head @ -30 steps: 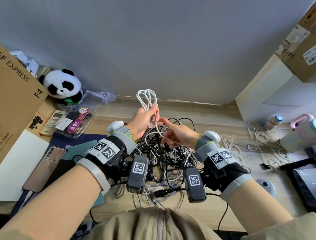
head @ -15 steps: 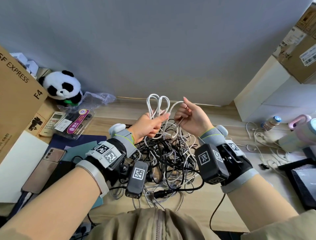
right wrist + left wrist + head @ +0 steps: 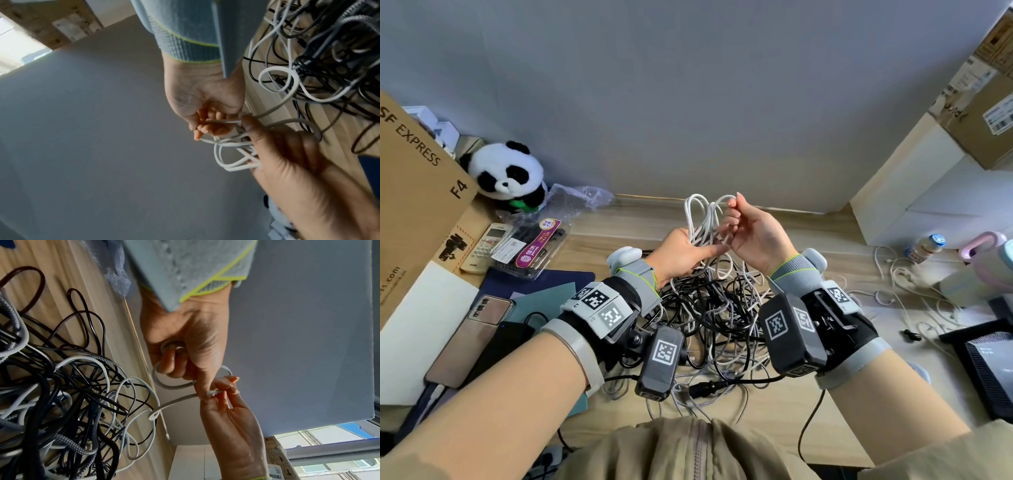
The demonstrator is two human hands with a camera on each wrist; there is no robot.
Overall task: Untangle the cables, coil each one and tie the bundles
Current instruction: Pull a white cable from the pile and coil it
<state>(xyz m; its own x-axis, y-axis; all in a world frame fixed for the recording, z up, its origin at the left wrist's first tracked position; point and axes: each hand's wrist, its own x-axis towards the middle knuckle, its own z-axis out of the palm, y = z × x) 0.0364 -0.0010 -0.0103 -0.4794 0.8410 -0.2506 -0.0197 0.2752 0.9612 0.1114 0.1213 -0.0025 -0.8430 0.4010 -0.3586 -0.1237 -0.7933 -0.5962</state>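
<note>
A white cable (image 3: 700, 219), folded into several loops, is held up above a tangle of black, white and braided cables (image 3: 715, 315) on the wooden desk. My left hand (image 3: 707, 247) grips the loops from below, fingers curled round them (image 3: 174, 360). Close beside it on the right, my right hand (image 3: 732, 214) pinches a strand of the same cable at the top of the loops, as the right wrist view (image 3: 207, 128) confirms. A free length of the white cable (image 3: 176, 400) trails down into the tangle.
A panda plush (image 3: 508, 174), a cardboard box (image 3: 417, 178), a remote (image 3: 486, 243) and a phone (image 3: 472, 335) lie at the left. Loose white cables (image 3: 900, 284), a small bottle (image 3: 924, 245) and a black device (image 3: 989, 370) are at the right.
My right hand rose from below the left hand to the top of the loops, bringing a strand up with it. The left hand kept hold of the loops and sank slightly.
</note>
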